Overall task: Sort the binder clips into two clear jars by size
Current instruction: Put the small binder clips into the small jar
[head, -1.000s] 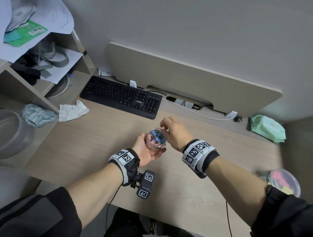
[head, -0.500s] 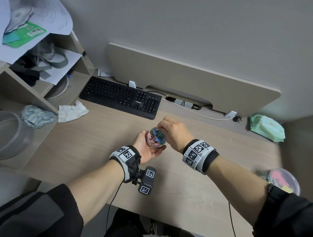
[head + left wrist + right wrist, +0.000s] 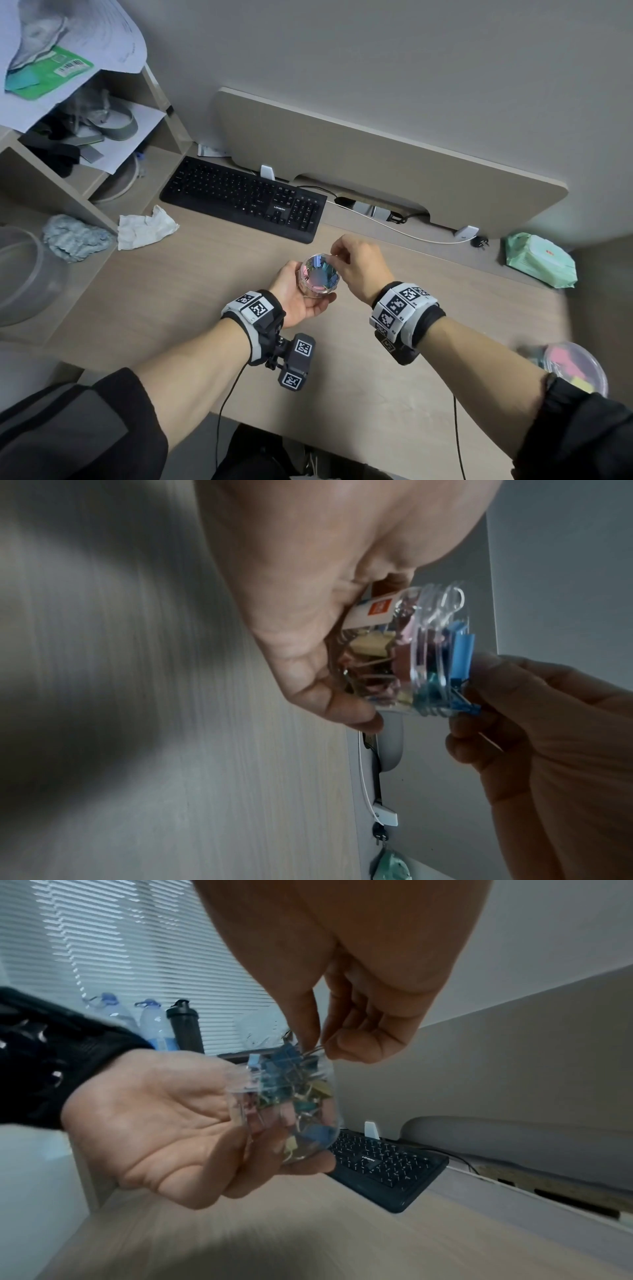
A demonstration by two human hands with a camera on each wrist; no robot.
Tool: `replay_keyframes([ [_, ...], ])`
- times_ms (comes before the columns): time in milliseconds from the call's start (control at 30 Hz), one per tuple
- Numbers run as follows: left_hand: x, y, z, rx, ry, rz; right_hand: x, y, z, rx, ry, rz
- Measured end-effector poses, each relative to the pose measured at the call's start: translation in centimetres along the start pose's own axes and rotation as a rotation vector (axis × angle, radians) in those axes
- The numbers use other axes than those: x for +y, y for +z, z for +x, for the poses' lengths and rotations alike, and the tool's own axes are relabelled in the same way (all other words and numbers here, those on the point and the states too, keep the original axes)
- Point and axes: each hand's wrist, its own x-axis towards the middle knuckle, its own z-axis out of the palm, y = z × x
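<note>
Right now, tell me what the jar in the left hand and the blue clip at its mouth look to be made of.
Jar: clear, glossy, probably plastic; clips show through its wall and the threaded neck looks thin and moulded.
Blue clip: smooth coated body, likely painted metal, with thin shiny wire handles pinched by the right hand.

Clear jar [image 3: 318, 278] holding blue, pink and yellow binder clips [image 3: 460, 653]; black keyboard [image 3: 245, 198]; black-and-white patterned wristbands [image 3: 402, 306].

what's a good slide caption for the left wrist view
Left hand holds a clear jar while right hand pinches a blue binder clip.
</note>
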Motion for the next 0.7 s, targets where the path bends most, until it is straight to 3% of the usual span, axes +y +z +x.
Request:
replay_keyframes([
  [300, 0.14, 0.03, 0.17, 0.003, 0.002, 0.001, -0.51, -0.18, -0.61, -0.031, -0.346, -0.142],
  [533, 0.07, 0.25, 0.25, -0.007, 0.013, -0.029, 0.1, -0.15, -0.64, 0.002, -0.282, -0.054],
  [700, 0.25, 0.17, 0.29, -0.013, 0.025, -0.029, 0.36, -0.18, -0.46, 0.013, -0.153, -0.063],
])
